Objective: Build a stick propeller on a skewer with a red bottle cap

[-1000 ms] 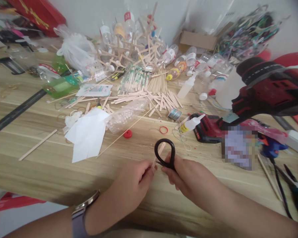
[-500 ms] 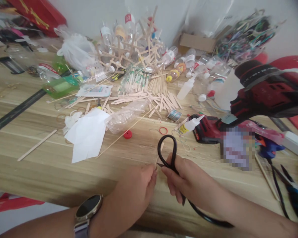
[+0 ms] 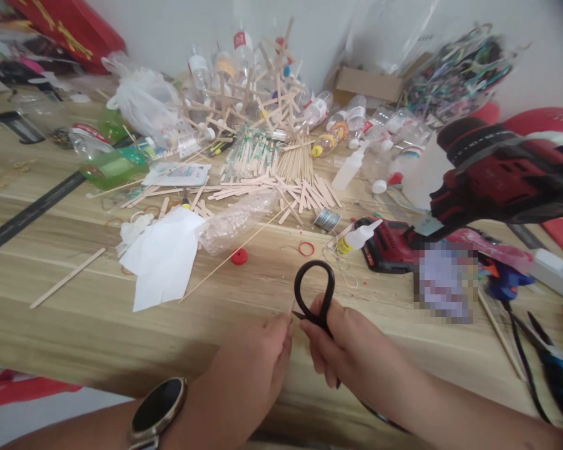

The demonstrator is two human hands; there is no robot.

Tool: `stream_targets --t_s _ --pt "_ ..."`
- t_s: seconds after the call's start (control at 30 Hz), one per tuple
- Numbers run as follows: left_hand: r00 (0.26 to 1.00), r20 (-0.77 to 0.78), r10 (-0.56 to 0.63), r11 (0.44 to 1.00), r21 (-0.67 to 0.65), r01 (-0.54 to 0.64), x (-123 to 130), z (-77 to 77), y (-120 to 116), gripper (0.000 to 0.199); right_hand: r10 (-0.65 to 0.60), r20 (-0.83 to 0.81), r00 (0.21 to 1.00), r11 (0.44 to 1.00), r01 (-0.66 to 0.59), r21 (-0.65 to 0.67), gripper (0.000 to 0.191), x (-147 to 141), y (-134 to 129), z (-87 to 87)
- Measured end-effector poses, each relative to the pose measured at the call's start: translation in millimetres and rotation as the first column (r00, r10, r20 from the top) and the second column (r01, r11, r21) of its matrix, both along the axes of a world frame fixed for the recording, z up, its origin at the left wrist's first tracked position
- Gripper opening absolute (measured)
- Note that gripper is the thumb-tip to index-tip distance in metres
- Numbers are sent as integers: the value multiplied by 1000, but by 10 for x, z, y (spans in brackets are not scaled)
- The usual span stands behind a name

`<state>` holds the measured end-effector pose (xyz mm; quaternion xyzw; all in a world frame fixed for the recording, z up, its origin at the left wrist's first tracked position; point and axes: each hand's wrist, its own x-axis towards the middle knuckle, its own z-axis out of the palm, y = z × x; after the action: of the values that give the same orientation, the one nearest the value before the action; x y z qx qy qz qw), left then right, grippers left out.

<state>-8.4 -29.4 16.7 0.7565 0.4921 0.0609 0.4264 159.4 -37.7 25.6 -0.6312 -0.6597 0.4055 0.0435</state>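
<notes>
My left hand [image 3: 258, 359], wearing a watch [image 3: 159, 406] on its wrist, is closed in a pinch near the table's front edge. Between its fingers is a thin wooden stick [image 3: 291, 305], seen nearly edge-on and mostly hidden. My right hand [image 3: 340, 344] grips a pair of black-handled scissors [image 3: 296, 284] around the middle. One handle loop points away from me, and a dark pointed tip sits close beside the stick and my left fingertips; whether it touches cannot be made out. Beyond the hands lie a red bottle cap [image 3: 239, 257] and a red rubber band [image 3: 306, 249].
A red cordless drill [image 3: 497, 175] stands at the right, with pliers [image 3: 553, 369] nearer me. White paper [image 3: 164, 259] and a crushed plastic bottle [image 3: 237, 225] lie left of centre. Craft sticks [image 3: 244, 187], a wire spool [image 3: 327, 218] and a glue bottle [image 3: 359, 237] lie beyond.
Both hands have shifted slightly left. The scissors' loop has turned a little, and less of the wooden stick shows past my left fingers. The view has moved slightly.
</notes>
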Motion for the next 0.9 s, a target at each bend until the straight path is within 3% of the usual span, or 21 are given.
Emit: stream_targets --t_s 0.03,0.1,0.23,0.33,0.43,0.7,0.9 --pt "1000 26 5 1000 -6 -5 -4 -1 14 30 -71 -93 993 993 61 -100 16 -24 20 28" --pt "992 125 29 999 -32 -25 -24 -8 71 30 -138 -196 971 980 104 -172 17 -46 68 79" --pt "959 275 68 975 -221 -6 -103 -32 244 44 -51 -227 973 990 19 -140 17 -20 178 164" --pt "921 364 135 893 -447 46 -154 -35 347 44 14 -227 974 988 -48 -144 27 -12 237 206" --pt "902 384 198 823 -565 60 -163 -21 393 39 15 -231 973 992 -44 -119 30 -36 255 216" --pt "905 336 263 836 -548 -39 -119 -14 362 31 0 -166 986 994 -17 -104 23 -55 234 226" --pt "958 246 146 936 -348 -54 -117 30 364 37 -9 -100 995 996 0 -87 25 -78 237 259"
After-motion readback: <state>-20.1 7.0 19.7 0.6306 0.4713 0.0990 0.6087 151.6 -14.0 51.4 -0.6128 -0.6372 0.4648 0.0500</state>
